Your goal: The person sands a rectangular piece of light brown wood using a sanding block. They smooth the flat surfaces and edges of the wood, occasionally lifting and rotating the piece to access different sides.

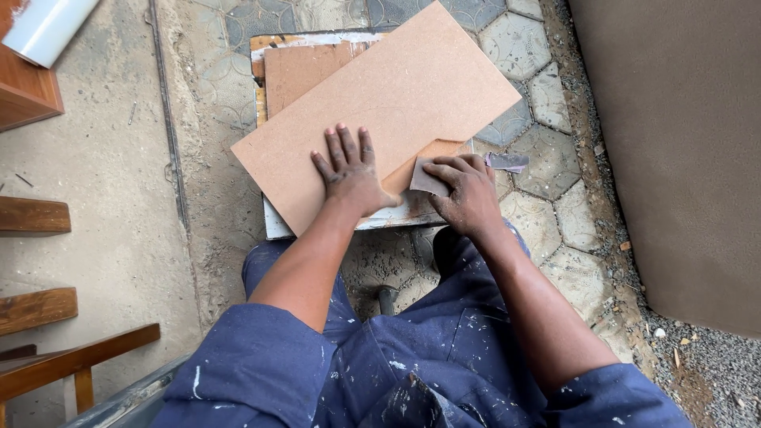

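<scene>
A flat, pale brown rectangular fibreboard panel [388,103] lies skewed on a small square paint-streaked surface [273,226], and everything here is placed from that panel. Its far corner and its left corner overhang the surface, with bare hexagonal paving tiles [547,158] beyond the far and right edges, so there is open room on those sides. The near right edge has a curved cut-out; a darker brown board [301,67] shows under the panel at its far left.

The left hand [349,173] lies flat on the panel near its near edge, fingers spread and straight, gripping nothing, only pressing down. The right hand [466,190] sits at the cut-out edge, fingers curled down over a small folded piece of grey sandpaper [428,181] held against the panel's rim. A second grey scrap [507,162] lies just right of that hand.

Left of the panel runs plain concrete floor [103,182], with brown wooden furniture parts [36,309] and a white tube [47,28] cut off at the frame's edge. Right of the panel, a large tan mass [682,143] fills the corner; what it is cannot be made out. The surface's near edge is partly hidden by the forearms, and its legs by the knees in blue paint-flecked overalls [412,357].
</scene>
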